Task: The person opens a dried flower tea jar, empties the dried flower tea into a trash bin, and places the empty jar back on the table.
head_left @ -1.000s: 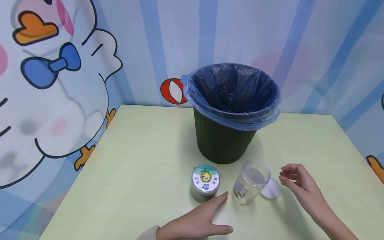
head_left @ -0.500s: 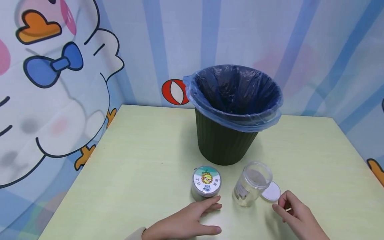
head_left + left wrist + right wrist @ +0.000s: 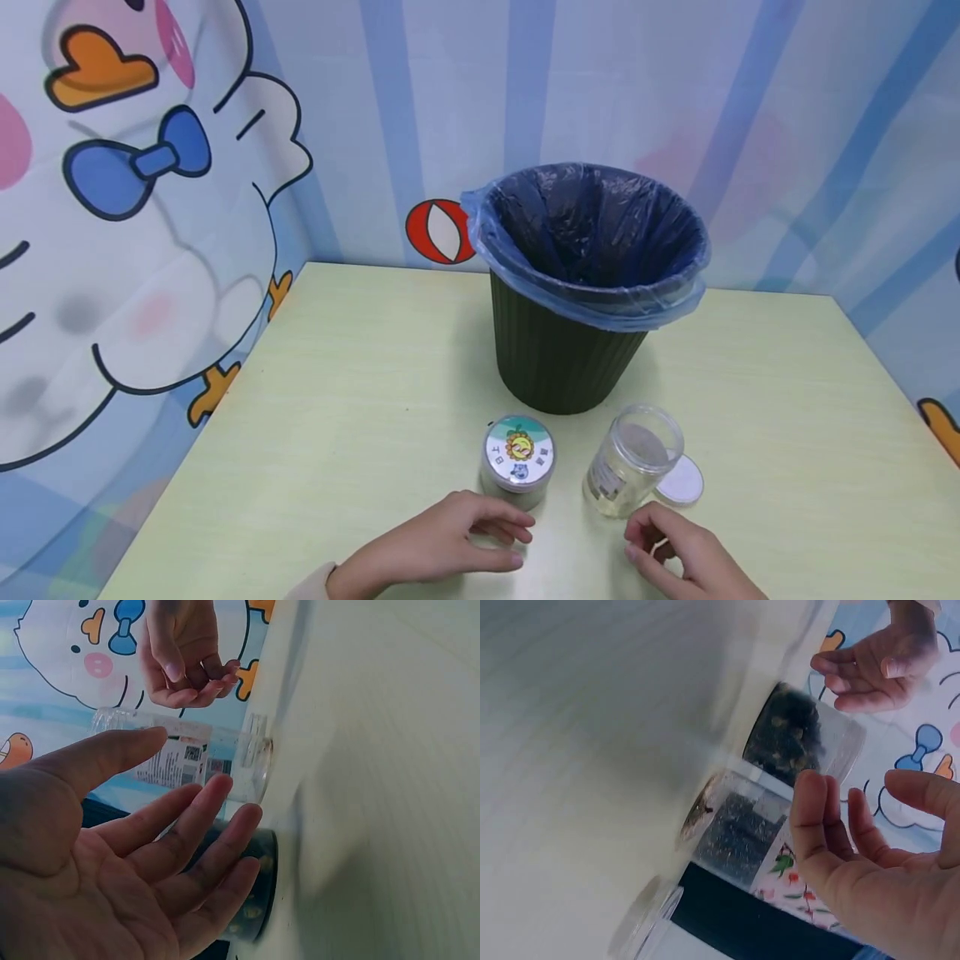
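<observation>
A lidded jar [image 3: 519, 454] with a cartoon sun on its top stands upright, and the right wrist view shows dark contents in this jar [image 3: 784, 731]. To its right is a clear plastic jar [image 3: 622, 479], uncapped, with a printed label [image 3: 176, 761]. A round white lid [image 3: 681, 482] lies flat on the table behind it to the right. My left hand [image 3: 442, 537] hovers just in front of the lidded jar, fingers loosely bent and holding nothing. In front of the clear jar is my right hand [image 3: 686, 554], its fingers loosely curled around nothing.
A dark ribbed trash bin [image 3: 562, 354] lined with a blue plastic bag [image 3: 487, 225] stands behind the jars. Cartoon-printed walls [image 3: 360, 150] border the pale table [image 3: 352, 375] at the back and sides.
My right hand has come left and nearer to me, from beside the lid to in front of the clear jar. My left hand has drawn back leftward from between the jars. Both jars stay put.
</observation>
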The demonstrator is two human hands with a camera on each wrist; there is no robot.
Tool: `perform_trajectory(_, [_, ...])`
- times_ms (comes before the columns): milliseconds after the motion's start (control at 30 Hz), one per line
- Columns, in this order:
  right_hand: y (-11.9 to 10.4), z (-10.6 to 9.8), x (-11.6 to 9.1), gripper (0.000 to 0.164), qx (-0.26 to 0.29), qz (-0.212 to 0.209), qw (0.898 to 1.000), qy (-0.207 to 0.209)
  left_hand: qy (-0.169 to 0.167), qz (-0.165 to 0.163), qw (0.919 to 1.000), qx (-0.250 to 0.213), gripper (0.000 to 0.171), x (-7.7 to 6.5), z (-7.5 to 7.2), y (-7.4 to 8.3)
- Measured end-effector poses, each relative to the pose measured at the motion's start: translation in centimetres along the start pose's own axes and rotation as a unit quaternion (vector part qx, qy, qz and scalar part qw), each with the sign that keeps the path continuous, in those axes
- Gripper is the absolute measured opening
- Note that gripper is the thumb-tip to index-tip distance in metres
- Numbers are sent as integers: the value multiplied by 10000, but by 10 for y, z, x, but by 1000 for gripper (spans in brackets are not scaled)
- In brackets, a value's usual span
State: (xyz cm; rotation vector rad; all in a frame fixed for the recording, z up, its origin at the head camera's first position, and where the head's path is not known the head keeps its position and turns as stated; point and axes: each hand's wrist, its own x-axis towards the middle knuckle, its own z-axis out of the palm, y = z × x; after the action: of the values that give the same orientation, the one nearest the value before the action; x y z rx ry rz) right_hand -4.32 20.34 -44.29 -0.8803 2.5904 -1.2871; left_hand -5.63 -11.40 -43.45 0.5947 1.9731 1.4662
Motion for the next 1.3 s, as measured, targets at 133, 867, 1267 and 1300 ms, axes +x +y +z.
perform_trajectory(133, [-7, 8, 9, 15, 78, -381, 9992, -59, 137, -183, 9997, 30, 33, -4, -7, 1])
perform_trajectory(867, [-50, 33, 54, 29, -651, -649, 9954, 259, 1638, -427, 9694, 1779, 65, -13, -41, 0])
perform_trajectory(1267, [-55, 35, 67, 38, -1276, -584, 9873, 739, 1866, -45, 9721, 1420, 94, 6, -40, -6])
perform_trajectory(1300, [-56, 35, 67, 39, -1296, -510, 9877, 713, 1836, -6, 9734, 1371, 94, 8, -39, -7])
